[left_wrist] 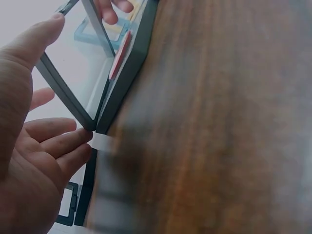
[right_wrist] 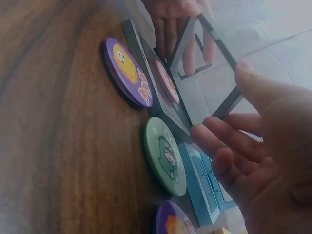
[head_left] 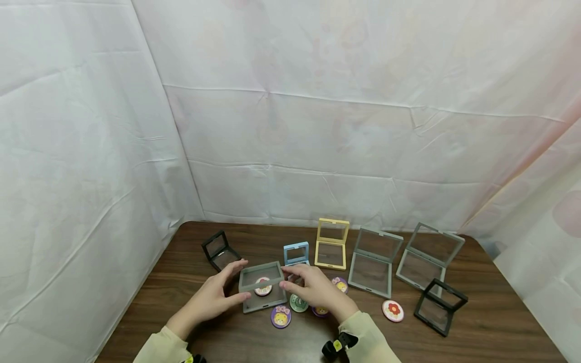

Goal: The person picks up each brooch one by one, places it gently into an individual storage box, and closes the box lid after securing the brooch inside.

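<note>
Across the lower part of the frame: dark wood-grain table [head_left: 490, 322], backed and flanked by creased pale cloth [head_left: 290, 136]. Gray case [head_left: 274, 296] at lower centre, lid part-raised, its opening facing the bottom edge. Hinge line runs left to right, rising slightly rightward – outline near square, so long axis cannot be told. Left hand [head_left: 218, 297] grips the lid's left side, thumb on the near edge, fingers at the hinge; right hand [head_left: 313, 287] grips the right side likewise – both spread moderately wide.

Counts: one red-and-white badge [head_left: 263, 290] inside. Loose: three purple badges [head_left: 281, 317], one green badge [head_left: 298, 303], one flower badge [head_left: 393, 310]. Other cases, all open: two black [head_left: 438, 308], one blue [head_left: 296, 245], one yellow [head_left: 331, 243], two gray [head_left: 391, 263].
</note>
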Available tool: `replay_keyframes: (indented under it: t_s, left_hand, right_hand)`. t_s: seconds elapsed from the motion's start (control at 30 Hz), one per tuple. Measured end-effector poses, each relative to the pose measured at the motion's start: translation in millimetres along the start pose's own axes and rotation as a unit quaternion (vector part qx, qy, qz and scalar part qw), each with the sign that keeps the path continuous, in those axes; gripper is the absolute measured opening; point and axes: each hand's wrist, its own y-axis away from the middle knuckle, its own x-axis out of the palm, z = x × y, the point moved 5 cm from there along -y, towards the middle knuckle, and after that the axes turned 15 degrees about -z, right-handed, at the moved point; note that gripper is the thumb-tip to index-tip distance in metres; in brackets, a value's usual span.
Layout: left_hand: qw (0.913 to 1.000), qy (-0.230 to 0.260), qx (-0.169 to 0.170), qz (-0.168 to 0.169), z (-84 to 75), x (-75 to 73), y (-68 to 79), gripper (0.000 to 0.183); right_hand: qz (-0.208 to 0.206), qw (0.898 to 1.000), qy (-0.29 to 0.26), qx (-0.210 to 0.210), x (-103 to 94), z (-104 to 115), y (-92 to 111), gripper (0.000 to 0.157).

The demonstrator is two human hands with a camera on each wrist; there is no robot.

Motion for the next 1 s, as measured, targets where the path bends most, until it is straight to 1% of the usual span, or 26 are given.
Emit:
replay_keyframes:
  t_s: [0.1,0.17,0.23,0.53,0.7,1.0]
  left_hand:
    - [0.9998,-0.017,0.010,-0.004,-0.6,0.8,2.6,0.087]
    - [0.9995,-0.027,0.015,-0.004,-1.1,1.2,3.8,0.089]
    - [0.9994,-0.028,0.017,-0.003,-1.2,1.4,5.0,0.093]
    - [0.9989,-0.035,0.024,0.020,-0.5,2.3,9.2,0.108]
    - [0.9987,-0.039,0.027,0.019,-1.9,2.8,11.2,0.110]
    - [0.9987,-0.042,0.025,0.018,-4.2,3.4,13.5,0.110]
  right_hand:
    - [0.002,1.000,-0.003,0.004,1.5,1.8,1.7,0.058]
    - [0.002,1.000,-0.006,0.014,2.5,2.5,2.8,0.060]
    - [0.002,1.000,-0.004,0.022,3.4,3.3,4.0,0.061]
    - [0.000,0.999,0.002,0.039,9.8,7.3,9.0,0.060]
    - [0.005,0.998,0.009,0.058,15.0,5.0,10.9,0.062]
    - [-0.001,0.998,0.035,0.055,17.8,5.2,12.8,0.060]
